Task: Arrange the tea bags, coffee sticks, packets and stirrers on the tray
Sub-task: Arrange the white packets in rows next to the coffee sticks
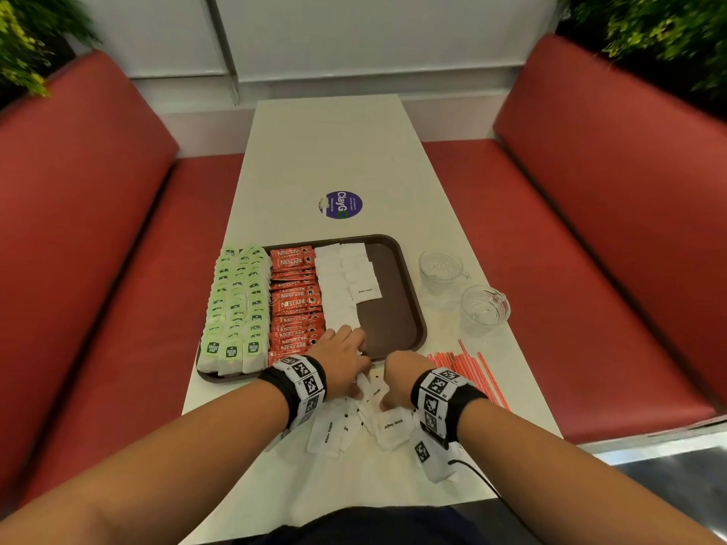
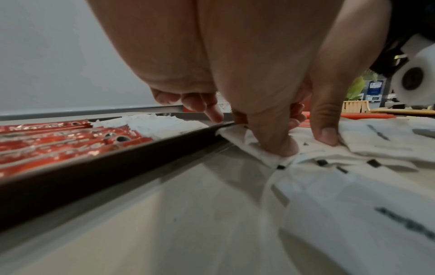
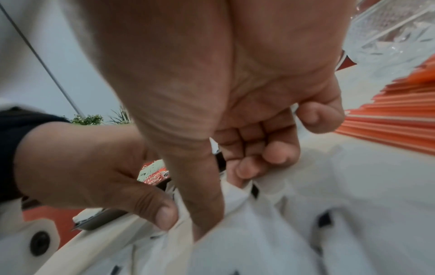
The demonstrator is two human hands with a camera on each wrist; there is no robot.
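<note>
Left hand [image 1: 346,361] is covering the nearest packets [image 1: 336,304] on the tray [image 1: 387,312] mid-frame, right wristband [image 1: 440,399] is hiding some stirrers [image 1: 472,369], small print on the sticker [image 1: 340,205] is blurring out.

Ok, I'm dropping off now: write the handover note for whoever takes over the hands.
Left hand: thumb and a fingertip press on the loose White Sugar packets at the near rim of the tray; grip unclear.
Right hand: pinches some of those packets, thumb against forefinger.
On the tray: green tea bags in three columns at left, Nescafe sticks beside them, then two sugar columns, the right one shorter; right side bare.
Done, it seems: tea bags, sticks. Left: the loose packets, then the red stirrers, lying on the table right of the tray.
</note>
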